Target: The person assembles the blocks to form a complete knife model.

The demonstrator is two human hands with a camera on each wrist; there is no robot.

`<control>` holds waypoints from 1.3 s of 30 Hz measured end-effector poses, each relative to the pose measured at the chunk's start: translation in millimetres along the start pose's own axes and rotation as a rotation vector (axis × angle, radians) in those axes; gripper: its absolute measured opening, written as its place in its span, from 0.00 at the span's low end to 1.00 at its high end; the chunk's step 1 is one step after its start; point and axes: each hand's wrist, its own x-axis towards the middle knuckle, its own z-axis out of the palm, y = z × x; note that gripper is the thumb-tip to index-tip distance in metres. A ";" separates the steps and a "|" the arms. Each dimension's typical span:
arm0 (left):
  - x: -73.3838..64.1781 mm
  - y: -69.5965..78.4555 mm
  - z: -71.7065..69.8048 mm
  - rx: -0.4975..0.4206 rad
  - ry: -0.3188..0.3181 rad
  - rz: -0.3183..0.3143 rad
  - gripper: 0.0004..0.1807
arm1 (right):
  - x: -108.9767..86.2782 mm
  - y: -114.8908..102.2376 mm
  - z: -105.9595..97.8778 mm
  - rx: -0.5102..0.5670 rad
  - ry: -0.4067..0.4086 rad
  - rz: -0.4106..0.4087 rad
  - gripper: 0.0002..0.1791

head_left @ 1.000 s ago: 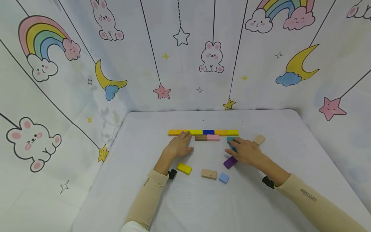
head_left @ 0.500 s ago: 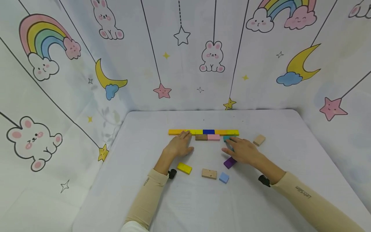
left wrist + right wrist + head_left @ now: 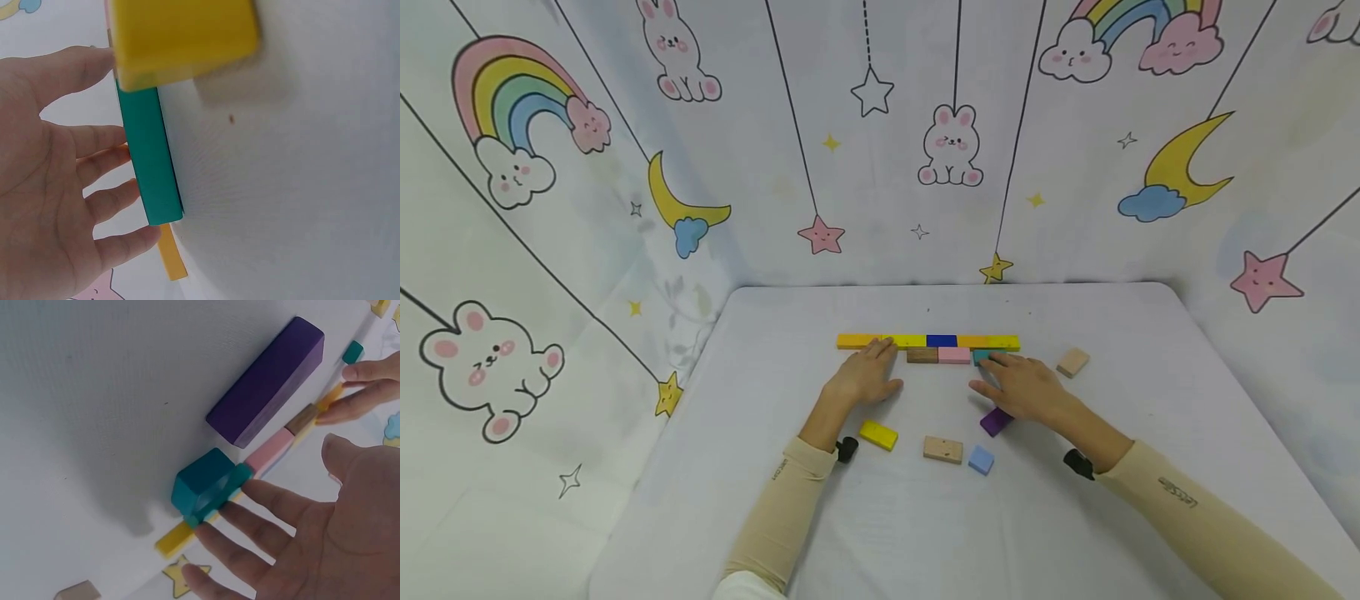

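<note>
A long row of yellow, orange and blue blocks (image 3: 942, 341) lies across the table's far part. Against its near side are a brown block (image 3: 922, 356) and a pink block (image 3: 954, 356). My left hand (image 3: 863, 375) rests at the row's left, fingers extended to a teal block (image 3: 147, 150) that the hand hides in the head view. My right hand (image 3: 1026, 390) touches another teal block (image 3: 983, 357) with its fingertips, beside the pink one. In the right wrist view, a separate darker teal block (image 3: 209, 475) stands nearer; the right hand covers it in the head view.
A purple block (image 3: 996, 421) lies under the right hand's near side. Closer to me are a yellow block (image 3: 878, 435), a plain wood block (image 3: 942, 450) and a light blue block (image 3: 981, 460). Another plain wood block (image 3: 1072, 362) lies at the right.
My right hand has slid left along the row, pushing the teal block up to the pink block and narrowing the gap there. The left hand has stayed in place.
</note>
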 end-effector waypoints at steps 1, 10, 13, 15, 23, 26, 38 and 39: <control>0.6 -0.3 0.6 0.002 0.000 0.001 0.41 | 0.5 -0.3 -0.1 0.001 -0.001 -0.001 0.35; 1.3 -0.4 0.7 0.002 0.002 0.007 0.41 | 5.2 -2.3 1.7 -0.010 -0.005 -0.001 0.35; 1.5 -0.1 1.5 0.000 0.000 0.002 0.41 | 6.0 -1.9 2.8 -0.004 -0.005 0.003 0.35; 1.2 0.1 1.6 0.000 0.000 -0.002 0.41 | 6.6 -1.5 3.3 0.000 -0.003 0.002 0.35; 2.8 -0.6 1.9 -0.002 0.001 0.000 0.41 | 7.8 -0.9 3.4 0.018 0.003 -0.004 0.36; 3.7 -1.4 2.8 0.005 -0.001 -0.001 0.41 | 6.4 -1.5 2.3 0.048 0.001 0.007 0.37; 4.2 -0.6 3.3 0.008 -0.009 -0.004 0.42 | -18.4 5.7 -5.4 0.102 0.064 0.061 0.37; 3.8 -0.7 3.1 0.009 -0.010 -0.005 0.42 | -20.9 6.6 -5.6 0.109 0.065 0.067 0.37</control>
